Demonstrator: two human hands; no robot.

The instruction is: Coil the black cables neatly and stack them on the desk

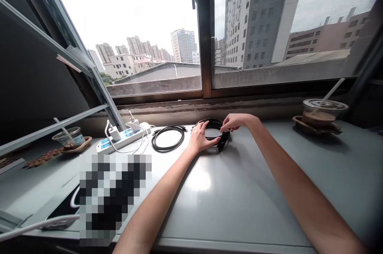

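Observation:
A thick coil of black cable (212,123) lies on the grey table, near its back edge by the window. My left hand (200,138) rests on the coil's left and near side, fingers spread over it. At the coil's right side my right hand (235,121) has its fingers pinched together on the black cable; the fingertips are partly hidden. A connector end shows at the coil's near edge. Left of my left hand, a second, thinner coil of black cable (168,151) lies flat, touched by neither hand.
A white power strip (121,141) with plugs and white cords stands at the back left. Iced drinks in cups stand at the far left (70,139) and right (321,116). A grey metal frame (101,86) rises at left. A pixelated patch covers the left front.

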